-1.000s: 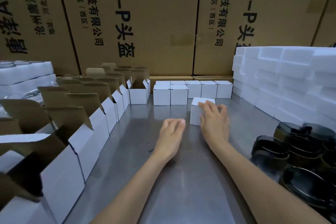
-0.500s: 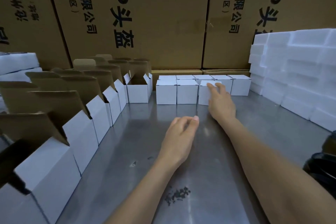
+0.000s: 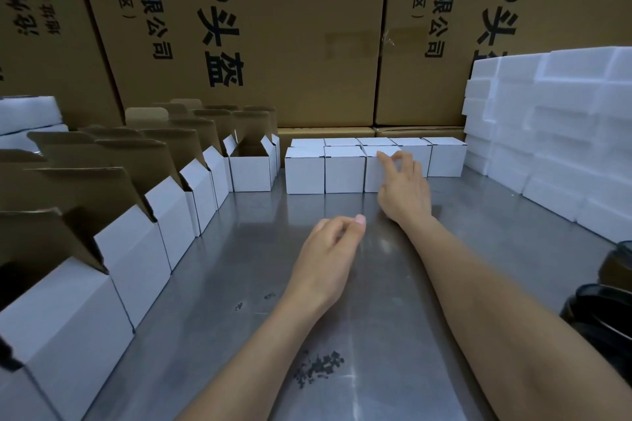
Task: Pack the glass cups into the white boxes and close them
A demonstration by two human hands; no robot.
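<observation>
The right hand (image 3: 403,188) touches the top of a closed white box (image 3: 374,169) with bent fingers; the box now sits in the front row, no longer out alone on the metal table (image 3: 239,284). The left hand (image 3: 325,263) hovers over the table, loosely curled, holding nothing. Eight closed boxes stand at the far side. Open white boxes (image 3: 150,239) line the left. Dark glass cups (image 3: 602,314) sit near right. Foam blocks (image 3: 564,133) are stacked far right.
</observation>
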